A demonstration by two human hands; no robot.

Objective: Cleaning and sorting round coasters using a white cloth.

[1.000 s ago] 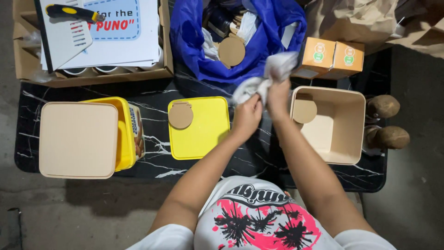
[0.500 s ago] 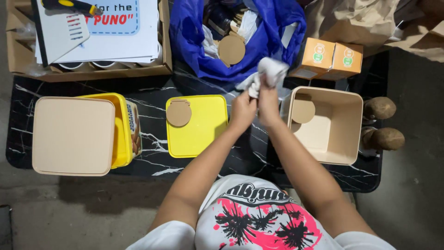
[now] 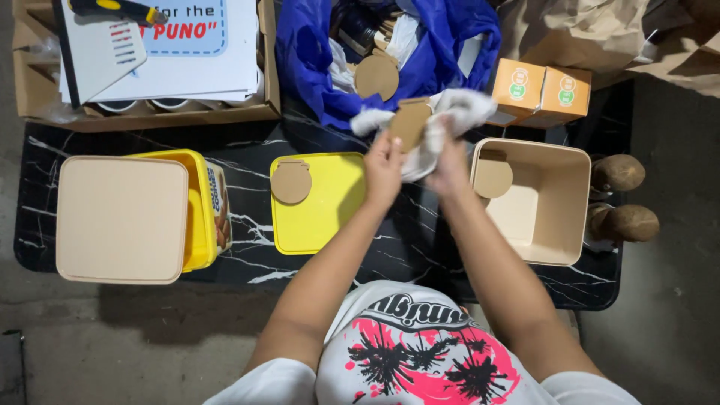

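While held up over the far middle of the black marble-patterned table (image 3: 420, 247), brown cardboard disc (image 3: 410, 122) pinched at its near edge by left hand (image 3: 385, 165), fingers closed on it. White cloth (image 3: 450, 124) bunched in right hand (image 3: 448, 161), fingers wrapped shut around it, cloth pressed against the right face of the disc and trailing to the left behind it. Wiping evidently in hand.

Recommended: keep the pinch near the rim so the flat face stays exposed to the cloth; turn the disc between strokes rather than regrip the cloth; support thin card from behind to avoid creasing; check both faces, far face not visible from this view.

Just left and near: yellow square lid (image 3: 319, 201) lying flat, a second cardboard disc (image 3: 291, 181) resting on its left part. Right: open beige square container (image 3: 536, 199), a third disc (image 3: 493, 178) leaning at its left inner wall. Far: blue bag (image 3: 307, 52) holding a fourth disc (image 3: 376, 76) among mixed items; two orange cartons (image 3: 541, 91) right of it. Far left: cardboard box (image 3: 37, 90) with printed sheets, yellow-handled tool on top. Near left: yellow tub under beige lid (image 3: 121, 219). Right table edge: two brown rounded objects (image 3: 621, 196), kind not determinable.
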